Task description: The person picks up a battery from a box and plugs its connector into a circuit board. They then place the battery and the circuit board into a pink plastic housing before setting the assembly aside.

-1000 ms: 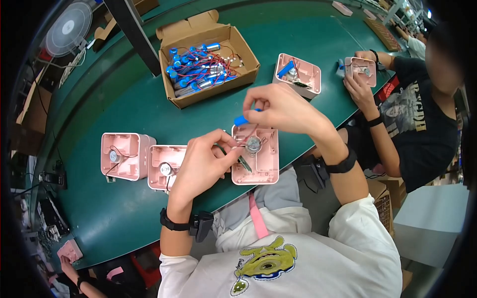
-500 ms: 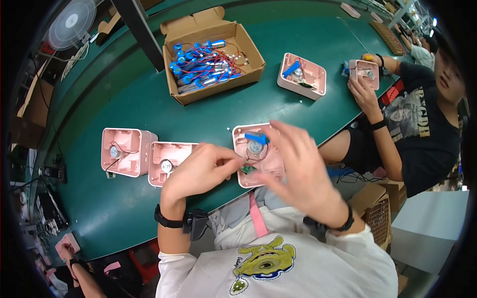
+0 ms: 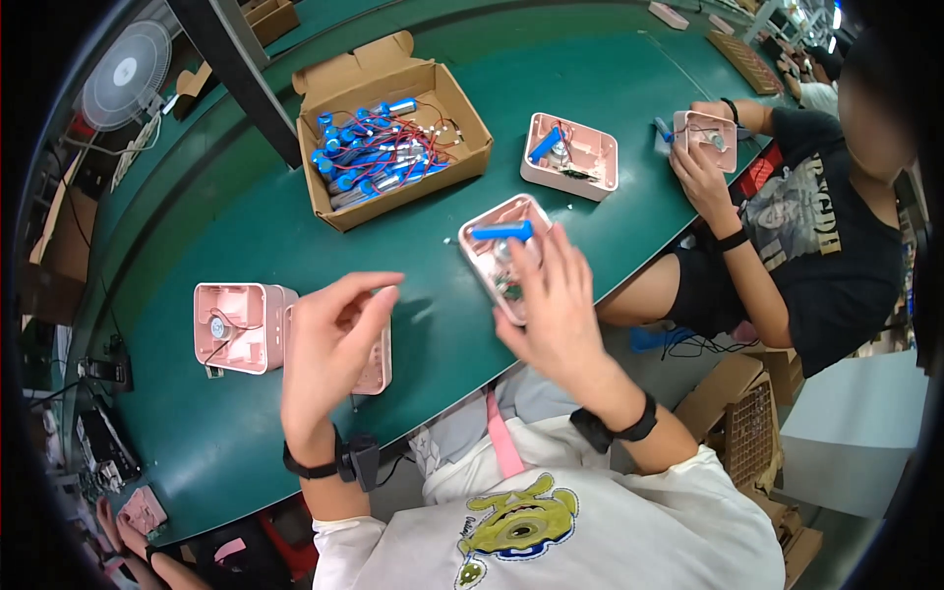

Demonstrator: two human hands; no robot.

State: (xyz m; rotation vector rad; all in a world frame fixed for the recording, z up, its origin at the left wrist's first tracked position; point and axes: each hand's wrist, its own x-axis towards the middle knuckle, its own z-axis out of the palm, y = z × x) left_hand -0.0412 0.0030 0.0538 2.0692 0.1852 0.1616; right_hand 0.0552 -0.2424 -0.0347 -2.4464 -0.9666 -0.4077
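Note:
My right hand (image 3: 560, 320) grips a pink plastic housing (image 3: 476, 258) by its right side and near end, thumb at the lower corner. Inside that housing lie a blue cylindrical battery (image 3: 501, 231), a round speaker partly behind my fingers, and a green circuit board (image 3: 508, 287). My left hand (image 3: 329, 339) is raised to the left with nothing in it, thumb and forefinger apart. Below it a second pink housing (image 3: 379, 369) is mostly hidden. Just left of that stands another pink housing (image 3: 231, 329) with a round speaker (image 3: 220, 328) and dark wires inside.
A cardboard box (image 3: 393, 192) of blue batteries with red wires stands at the back. Right of it sits a pink housing (image 3: 570, 182) with a battery inside. At the right a co-worker holds another housing (image 3: 710, 133). A metal post (image 3: 236, 79) rises at the back left.
The housing under my right hand has moved slightly away from me and turned at a slant. My left hand has left it and moved left, over the neighbouring housing.

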